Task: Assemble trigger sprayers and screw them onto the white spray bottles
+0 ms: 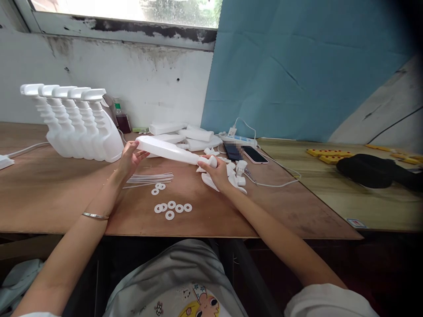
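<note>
Between my two hands a white plastic bottle [168, 149] is held on its side above the table. My left hand [129, 157] grips its base end, fingers around the edge. The narrow neck end lies in my right hand [215, 171], with a white rounded part at the thumb; whether that part is joined to the bottle I cannot tell. Just beyond my right hand lies a heap of white spray heads [241, 167]. Below the bottle are several thin white tubes [150, 178] and several flat white ring washers [169, 219] on the brown tabletop [211, 215].
Several white spray bottles [109, 141] stand in a row at left. More white bottles [198, 134] lie piled behind. A dark bottle [123, 122], power strip [244, 140], cables and two phones [254, 155] sit at the back. At right are yellow trays [327, 154] and a black object [363, 171].
</note>
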Available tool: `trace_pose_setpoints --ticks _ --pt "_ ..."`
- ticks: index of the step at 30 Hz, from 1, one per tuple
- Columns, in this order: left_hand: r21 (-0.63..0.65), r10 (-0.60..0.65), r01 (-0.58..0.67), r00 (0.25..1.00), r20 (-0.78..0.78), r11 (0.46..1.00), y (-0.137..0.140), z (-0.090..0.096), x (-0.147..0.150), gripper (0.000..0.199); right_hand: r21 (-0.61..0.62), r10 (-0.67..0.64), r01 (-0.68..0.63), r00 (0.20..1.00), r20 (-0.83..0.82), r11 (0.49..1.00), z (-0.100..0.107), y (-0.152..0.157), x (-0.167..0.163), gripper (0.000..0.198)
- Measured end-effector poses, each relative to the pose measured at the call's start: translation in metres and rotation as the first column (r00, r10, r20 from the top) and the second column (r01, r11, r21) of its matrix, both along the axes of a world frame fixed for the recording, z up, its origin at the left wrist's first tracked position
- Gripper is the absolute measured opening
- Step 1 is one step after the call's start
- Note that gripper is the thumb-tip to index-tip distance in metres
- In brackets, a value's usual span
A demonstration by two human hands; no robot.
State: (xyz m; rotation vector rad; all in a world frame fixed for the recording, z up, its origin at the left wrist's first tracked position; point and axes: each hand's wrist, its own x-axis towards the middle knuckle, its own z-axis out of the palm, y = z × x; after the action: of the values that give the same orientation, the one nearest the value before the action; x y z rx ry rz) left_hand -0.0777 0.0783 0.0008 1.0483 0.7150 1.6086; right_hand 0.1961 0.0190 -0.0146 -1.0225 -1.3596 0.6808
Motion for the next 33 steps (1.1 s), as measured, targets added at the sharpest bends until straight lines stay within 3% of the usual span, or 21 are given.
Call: trace_pose_setpoints --ticks 5,10,17,22,28,33 --pt "0.035 0.016 -0.017 0.999 0.038 0.999 0.006 -0.002 0.000 0.031 -0.013 0.009 -0.009 1.000 0.001 1.000 0.000 -0.001 0.000 0.028" --pt "-0.021 0.007 -0.006 0.999 0.043 1.000 0.006 -0.002 -0.005 0.019 -0.016 0.033 -0.033 0.999 0.003 0.999 0.002 -0.002 -0.001 0.029" --pt "0.065 -0.021 0.026 0.996 -0.087 0.998 0.005 -0.002 -0.011 0.022 -0.054 0.022 -0.024 0.999 -0.042 0.998 0.003 -0.002 -0.001 0.032" --pt "0.078 -0.032 0.040 0.995 -0.099 0.996 0.004 -0.001 -0.012 0.034 -0.081 0.024 -0.035 0.991 -0.134 0.996 0.006 -0.003 -0.002 0.030" --pt "0.018 0.041 -0.039 0.988 -0.150 0.999 0.002 -0.001 -0.009 0.040 -0.085 0.066 -0.087 0.974 -0.218 0.993 0.000 0.002 -0.001 0.032" --pt "-0.015 0.037 -0.038 0.994 -0.106 0.999 -0.001 0.005 -0.007 0.035 -0.070 0.025 -0.036 0.988 -0.151 0.997 -0.003 0.005 0.001 0.032"
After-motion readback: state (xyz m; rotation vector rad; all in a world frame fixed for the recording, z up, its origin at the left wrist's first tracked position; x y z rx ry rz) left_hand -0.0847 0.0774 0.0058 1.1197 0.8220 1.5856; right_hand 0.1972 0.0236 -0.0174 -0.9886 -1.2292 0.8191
